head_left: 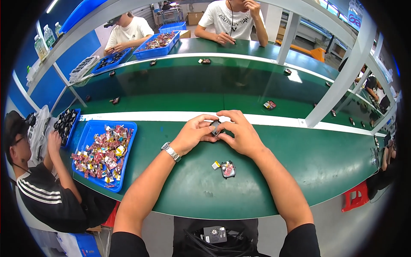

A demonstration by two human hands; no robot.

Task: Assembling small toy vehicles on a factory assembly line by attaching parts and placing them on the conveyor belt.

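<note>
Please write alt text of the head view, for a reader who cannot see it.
A person's left hand and right hand hold a small dark part over a green workbench. Nearer the person lies a dark case holding a red board, with a silver piece beside it; at left, a blue tray holds many red parts.

Green workbench [329, 167] with a pale metal frame [342, 77] rising along its far side. Beyond the workbench are two people in white T-shirts [233, 19], with a cardboard box [195, 18] and orange-yellow equipment [317, 54] farther behind. At the workbench's left end sits a person in a striped black top [40, 192]; beside its right-hand near edge, a red plastic stool [358, 197].
</note>
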